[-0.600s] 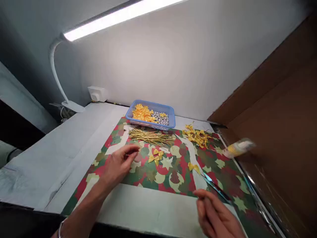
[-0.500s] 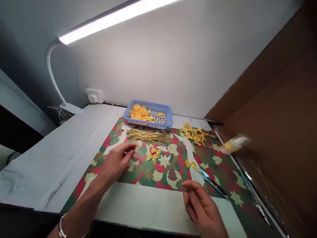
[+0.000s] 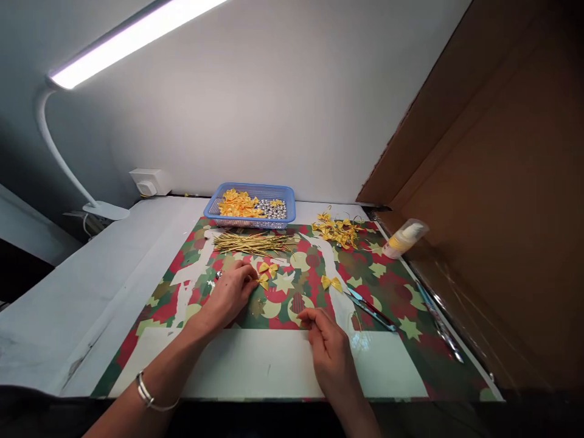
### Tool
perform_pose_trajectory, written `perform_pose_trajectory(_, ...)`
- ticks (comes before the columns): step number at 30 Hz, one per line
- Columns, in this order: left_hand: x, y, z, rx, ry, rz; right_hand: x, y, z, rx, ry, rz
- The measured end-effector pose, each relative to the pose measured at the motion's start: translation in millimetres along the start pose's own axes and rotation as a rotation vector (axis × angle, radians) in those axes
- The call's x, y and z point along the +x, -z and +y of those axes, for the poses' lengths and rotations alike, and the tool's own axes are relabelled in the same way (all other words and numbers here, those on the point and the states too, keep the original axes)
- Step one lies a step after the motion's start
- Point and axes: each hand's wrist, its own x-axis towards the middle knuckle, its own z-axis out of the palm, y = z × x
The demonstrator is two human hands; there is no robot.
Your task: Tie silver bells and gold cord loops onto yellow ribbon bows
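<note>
L hand (image 3: 232, 286), just L of frame ctr: thumb + index fingertips at lower yellow bow (image 3: 264, 281), touching or v. close; can't tell if it's pinched or only touched. Bow's on patterned sheet (image 3: 274, 309), at R edge of those fingertips, partly hidden by them. Upper yellow bow (image 3: 269, 269) just above, near same fingertips, not held.

R hand (image 3: 327, 347), btm ctr-right: fingers curled, thumb near index; can't tell if anything's btwn them. Well apart from both bows. Third yellow bow (image 3: 331, 283) lies above it, nr tips of scissors (image 3: 371, 311), mid-right.

Above L hand: bundle of gold stems (image 3: 250, 243), then blue basket (image 3: 246, 222), upper ctr, w/ loose yellow bows (image 3: 237, 204) in L part, silver beads (image 3: 276, 210) in R part. Pile of yellow bows (image 3: 337, 231) R of basket; bottle (image 3: 401, 240) further R.
</note>
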Motion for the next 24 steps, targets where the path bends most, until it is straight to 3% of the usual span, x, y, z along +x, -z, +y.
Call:
perform_pose_trajectory(5, -11.7, 5.8, 4.3, -0.135, 0.060, -0.049, 1.3, 0.7, -1.3, -0.003, 0.010, -0.005)
perform_pose_trajectory(9, -31.5, 9.7, 20.3, -0.373, 0.074, -0.094, 0.7, 0.6, -4.0, 0.028, -0.032, 0.009)
perform_pose_trajectory(15, -72.3, 19.8, 44.3, -0.729, 0.105, -0.217, -6.0, -6.5, -35.6, 0.153, -0.125, -0.084)
perform_pose_trajectory(21, -94.0, 24.1, 21.0, -1.011, 0.200, -0.186, -2.2, -33.5, -70.6, 0.286, -0.187, -0.082)
perform_pose_trajectory(24, -100.1, 19.2, 7.2, -0.846, 0.125, -0.128, -1.8, -56.0, -78.9, 0.377, -0.226, -0.073)
